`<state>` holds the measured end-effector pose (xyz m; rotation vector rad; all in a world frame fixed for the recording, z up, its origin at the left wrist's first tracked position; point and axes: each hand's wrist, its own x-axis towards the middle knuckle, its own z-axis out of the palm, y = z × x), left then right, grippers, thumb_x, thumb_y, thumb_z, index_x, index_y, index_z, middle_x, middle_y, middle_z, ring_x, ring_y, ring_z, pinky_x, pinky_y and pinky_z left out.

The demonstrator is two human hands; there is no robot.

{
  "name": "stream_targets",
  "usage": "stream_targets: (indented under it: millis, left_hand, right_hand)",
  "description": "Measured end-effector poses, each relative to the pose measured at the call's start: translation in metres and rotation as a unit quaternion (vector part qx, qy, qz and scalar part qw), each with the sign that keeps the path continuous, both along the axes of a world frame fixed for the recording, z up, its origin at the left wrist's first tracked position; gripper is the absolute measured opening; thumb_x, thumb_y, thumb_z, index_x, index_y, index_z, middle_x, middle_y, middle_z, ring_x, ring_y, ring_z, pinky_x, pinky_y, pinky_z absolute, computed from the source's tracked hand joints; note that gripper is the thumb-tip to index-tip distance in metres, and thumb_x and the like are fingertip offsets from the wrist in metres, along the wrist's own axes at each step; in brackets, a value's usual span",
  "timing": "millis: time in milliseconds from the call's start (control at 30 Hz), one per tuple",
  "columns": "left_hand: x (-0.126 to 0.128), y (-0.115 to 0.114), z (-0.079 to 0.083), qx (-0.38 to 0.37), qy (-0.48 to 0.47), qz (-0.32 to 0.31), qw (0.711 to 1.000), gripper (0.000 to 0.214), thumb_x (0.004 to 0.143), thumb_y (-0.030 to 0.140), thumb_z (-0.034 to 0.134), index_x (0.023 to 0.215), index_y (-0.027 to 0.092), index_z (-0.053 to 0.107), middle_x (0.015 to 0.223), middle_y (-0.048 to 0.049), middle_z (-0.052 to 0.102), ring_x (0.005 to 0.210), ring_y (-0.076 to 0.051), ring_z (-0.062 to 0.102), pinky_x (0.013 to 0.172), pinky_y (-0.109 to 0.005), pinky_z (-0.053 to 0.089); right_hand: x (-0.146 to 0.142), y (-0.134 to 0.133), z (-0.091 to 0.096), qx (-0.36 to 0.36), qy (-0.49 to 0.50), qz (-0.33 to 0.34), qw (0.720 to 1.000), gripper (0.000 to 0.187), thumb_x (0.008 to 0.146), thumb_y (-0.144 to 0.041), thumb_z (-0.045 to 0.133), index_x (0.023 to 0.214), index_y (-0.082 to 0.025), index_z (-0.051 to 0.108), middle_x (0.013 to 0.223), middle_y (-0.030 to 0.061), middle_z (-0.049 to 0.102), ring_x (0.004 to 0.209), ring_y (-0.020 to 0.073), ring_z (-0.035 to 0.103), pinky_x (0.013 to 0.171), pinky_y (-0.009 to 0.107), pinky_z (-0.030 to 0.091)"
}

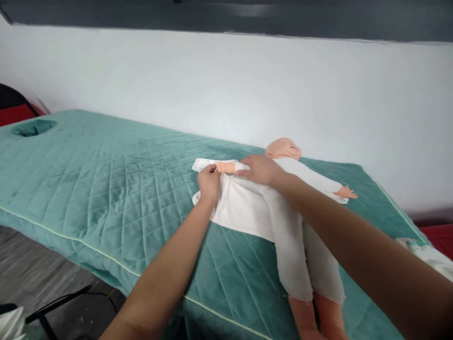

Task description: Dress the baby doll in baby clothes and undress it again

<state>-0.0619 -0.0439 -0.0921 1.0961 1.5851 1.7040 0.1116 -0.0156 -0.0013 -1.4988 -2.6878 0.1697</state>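
The doll [285, 217] lies right of centre on the green bed cover [141, 179]. The right hand [261, 169] grips its sleeved arm [240, 166] — presumably steadying it. The left hand [208, 183] bends in at the doll's fingers — whether closed on them cannot be told.

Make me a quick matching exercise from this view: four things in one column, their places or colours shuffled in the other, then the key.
1. Left hand
2. Right hand
3. Bed cover
4. Doll's head

A. At the doll's white sleeve
B. Lying near the wall
C. Green and quilted
D. Fingertips by the doll's hand

Pairs: 1-D, 2-A, 3-C, 4-B
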Motion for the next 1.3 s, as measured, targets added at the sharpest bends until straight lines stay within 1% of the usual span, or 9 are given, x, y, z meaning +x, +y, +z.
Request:
stream_targets:
  millis: [200, 433, 667, 800, 900, 1033, 1167, 1233, 1300]
  left_hand:
    - [0.001, 0.001, -0.003, 0.012, -0.045, 0.030, 0.998, 0.022, 0.074, 0.018, 0.060, 0.090, 0.016, 0.074, 0.090, -0.0039, 0.076, 0.082, -0.017, 0.068, 0.082, -0.028, 0.052]
    - [0.004, -0.004, 0.003, 0.028, -0.063, 0.023, 0.997, 0.019, 0.076, 0.019, 0.061, 0.090, 0.016, 0.074, 0.090, -0.0042, 0.076, 0.081, -0.017, 0.068, 0.080, -0.027, 0.053]
    - [0.009, -0.010, 0.008, 0.037, 0.076, -0.002, 0.996, 0.013, 0.081, 0.017, 0.060, 0.087, 0.017, 0.072, 0.086, -0.0027, 0.074, 0.082, -0.017, 0.067, 0.081, -0.028, 0.050]
    - [0.011, -0.012, 0.007, 0.054, 0.213, -0.043, 0.975, 0.012, 0.087, 0.021, 0.060, 0.080, 0.019, 0.069, 0.081, -0.0024, 0.071, 0.080, -0.018, 0.064, 0.080, -0.029, 0.047]
    - [0.014, -0.012, 0.007, 0.055, 0.268, -0.090, 0.958, 0.013, 0.091, 0.020, 0.059, 0.082, 0.020, 0.068, 0.085, -0.0025, 0.072, 0.084, -0.018, 0.064, 0.080, -0.029, 0.047]
    - [0.017, -0.012, 0.006, 0.056, 0.315, -0.167, 0.933, 0.012, 0.093, 0.023, 0.059, 0.085, 0.022, 0.068, 0.089, -0.0022, 0.072, 0.087, -0.018, 0.064, 0.080, -0.028, 0.045]
    - [0.017, -0.010, 0.006, 0.031, 0.318, -0.111, 0.941, 0.028, 0.102, 0.034, 0.045, 0.087, 0.022, 0.065, 0.090, -0.0040, 0.071, 0.086, -0.019, 0.063, 0.078, -0.030, 0.045]
    - [0.015, -0.010, 0.005, 0.013, 0.329, -0.058, 0.942, 0.031, 0.104, 0.033, 0.039, 0.091, 0.021, 0.064, 0.095, -0.0067, 0.070, 0.092, -0.021, 0.063, 0.081, -0.032, 0.045]
    - [0.014, -0.012, 0.004, -0.011, 0.348, -0.012, 0.937, 0.025, 0.102, 0.030, 0.043, 0.096, 0.020, 0.064, 0.101, -0.0092, 0.069, 0.100, -0.024, 0.062, 0.086, -0.034, 0.045]
  right_hand:
    - [0.005, 0.001, -0.007, 0.023, -0.051, -0.004, 0.998, 0.050, 0.096, -0.059, 0.046, 0.124, -0.023, 0.067, 0.120, 0.0151, 0.066, 0.109, 0.0354, 0.061, 0.089, 0.046, 0.046]
    - [0.000, -0.002, -0.008, 0.023, -0.076, -0.015, 0.997, 0.050, 0.096, -0.059, 0.046, 0.125, -0.023, 0.067, 0.120, 0.0153, 0.066, 0.108, 0.0354, 0.061, 0.088, 0.046, 0.046]
    - [-0.006, -0.003, -0.009, 0.033, -0.098, -0.036, 0.994, 0.048, 0.097, -0.055, 0.045, 0.119, -0.020, 0.069, 0.118, 0.0165, 0.066, 0.109, 0.0359, 0.061, 0.090, 0.047, 0.046]
    - [-0.006, 0.001, -0.013, 0.040, -0.114, -0.029, 0.992, 0.050, 0.098, -0.055, 0.044, 0.121, -0.018, 0.068, 0.120, 0.0180, 0.066, 0.114, 0.0366, 0.059, 0.093, 0.049, 0.045]
    - [-0.010, 0.003, -0.016, 0.046, -0.118, -0.035, 0.991, 0.046, 0.098, -0.051, 0.044, 0.121, -0.019, 0.068, 0.120, 0.0184, 0.067, 0.115, 0.0364, 0.059, 0.095, 0.050, 0.044]
    - [-0.020, 0.004, -0.019, 0.050, -0.124, -0.056, 0.989, 0.035, 0.096, -0.034, 0.047, 0.116, -0.018, 0.070, 0.120, 0.0208, 0.068, 0.114, 0.0375, 0.060, 0.094, 0.051, 0.045]
    - [-0.021, 0.003, -0.018, 0.063, -0.082, -0.078, 0.992, 0.039, 0.097, -0.041, 0.047, 0.120, -0.017, 0.068, 0.124, 0.0200, 0.066, 0.117, 0.0376, 0.059, 0.097, 0.051, 0.045]
    - [-0.012, -0.001, -0.012, 0.063, -0.037, -0.093, 0.993, 0.043, 0.096, -0.046, 0.049, 0.124, -0.018, 0.065, 0.129, 0.0180, 0.065, 0.117, 0.0367, 0.059, 0.097, 0.050, 0.046]
    - [0.007, -0.009, -0.003, 0.062, 0.021, -0.116, 0.991, 0.044, 0.095, -0.045, 0.050, 0.128, -0.019, 0.063, 0.134, 0.0160, 0.063, 0.119, 0.0354, 0.060, 0.097, 0.049, 0.048]
